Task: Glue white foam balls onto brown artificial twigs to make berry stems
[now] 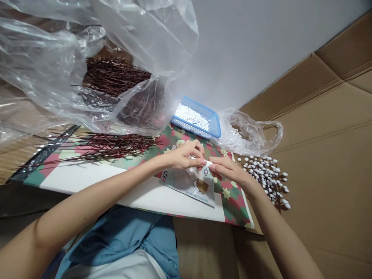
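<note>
My left hand [188, 155] is closed, thumb and fingers pinched around something small and white near the middle of the table. Facing it, my right hand [226, 169] has its fingertips pressed at a white piece [208, 164] between the two hands. Whether both hands hold the same piece is too small to tell. Beneath them lies a printed card [186, 189] reading "DIY hot melt glue gun", with a brown patch [201, 186] on it. Just beyond the hands stands a blue basket [215, 123] of small white balls [192, 115].
Dark red stems [116, 146] lie on the patterned sheet [232, 197] at the left. Behind them, a large plastic bag [151, 42] holds more stems [113, 75]. A smaller plastic bag [250, 139] and white-tipped stems [267, 174] are at the right, beside cardboard [328, 155].
</note>
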